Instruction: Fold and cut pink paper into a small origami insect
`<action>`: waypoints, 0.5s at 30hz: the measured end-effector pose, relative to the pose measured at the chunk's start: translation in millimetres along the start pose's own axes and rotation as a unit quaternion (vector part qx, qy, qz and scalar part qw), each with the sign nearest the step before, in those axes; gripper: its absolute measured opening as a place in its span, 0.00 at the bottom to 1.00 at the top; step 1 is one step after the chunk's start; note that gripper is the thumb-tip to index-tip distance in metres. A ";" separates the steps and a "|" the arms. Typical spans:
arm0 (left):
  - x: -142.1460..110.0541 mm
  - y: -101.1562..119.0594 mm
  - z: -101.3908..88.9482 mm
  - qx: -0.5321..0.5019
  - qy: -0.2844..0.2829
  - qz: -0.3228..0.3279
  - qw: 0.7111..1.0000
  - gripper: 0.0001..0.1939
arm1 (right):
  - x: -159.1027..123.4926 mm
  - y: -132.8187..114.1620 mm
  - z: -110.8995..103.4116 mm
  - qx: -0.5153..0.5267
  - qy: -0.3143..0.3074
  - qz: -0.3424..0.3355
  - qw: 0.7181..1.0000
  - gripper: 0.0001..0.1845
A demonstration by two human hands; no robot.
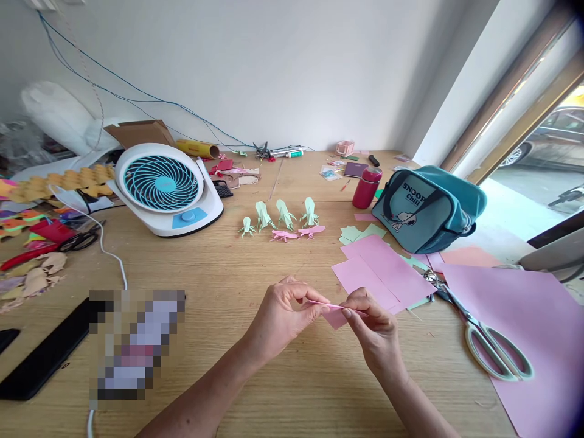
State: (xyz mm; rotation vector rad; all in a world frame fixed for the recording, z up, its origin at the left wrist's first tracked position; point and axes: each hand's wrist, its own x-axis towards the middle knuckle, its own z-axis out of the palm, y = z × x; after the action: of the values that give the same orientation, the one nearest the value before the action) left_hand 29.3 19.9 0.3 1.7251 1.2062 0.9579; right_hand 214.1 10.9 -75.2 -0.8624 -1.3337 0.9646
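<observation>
Both hands work above the near middle of the wooden surface [283,395], with a small folded piece of pink paper [336,317] between them. The left hand [285,313] pinches its left end between thumb and index finger; the right hand [371,325] pinches it farther right, thumb in front and fingers behind. A pointed flap hangs down between the two grips, and the top edge lies nearly level.

Bare wood shows to the left of the left hand, as far as a pixelated item [139,347] and a long black object [50,353], both well apart from it. Straight ahead, bare wood also runs up to two pink paper figures [312,231], with four upright green paper figures [286,215] in a row just behind.

The right side is tighter. The near edges of the overlapping pink sheets [387,267] come close to the right hand. Beyond them, scissors [472,323] lie partly on a large pink sheet [538,310], their handles toward the person. A teal bag [424,210] and a red bottle [366,190] stand behind the sheets. A fan [166,182] stands at the far left, well apart from both hands.
</observation>
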 end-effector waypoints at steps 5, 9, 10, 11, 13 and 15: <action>0.7 3.2 1.9 0.019 0.020 0.034 0.999 0.05 | -0.1 -0.8 0.5 -0.017 -0.011 -0.008 1.000 0.05; 0.2 2.3 4.3 0.033 0.018 0.041 0.998 0.06 | -1.5 -3.6 2.0 -0.029 -0.018 -0.004 0.999 0.04; 0.0 1.7 5.0 0.036 0.016 0.044 0.998 0.06 | -1.8 -4.4 2.4 -0.031 -0.018 -0.002 0.999 0.04; -0.2 1.1 5.8 0.041 0.015 0.046 0.998 0.06 | -2.2 -5.2 2.8 -0.032 -0.019 0.000 0.999 0.04; -0.7 0.0 7.2 0.052 0.015 0.049 0.997 0.05 | -2.8 -6.3 3.6 -0.034 -0.018 0.003 0.999 0.05; -1.1 -0.7 8.6 0.065 0.016 0.054 0.996 0.06 | -3.2 -6.9 4.2 -0.044 -0.018 0.001 0.999 0.05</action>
State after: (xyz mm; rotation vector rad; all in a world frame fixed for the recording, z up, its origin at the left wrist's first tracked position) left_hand 36.5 17.3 -3.8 1.9014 1.2287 0.9921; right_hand 210.4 5.1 -69.7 -0.9171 -1.4156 0.9321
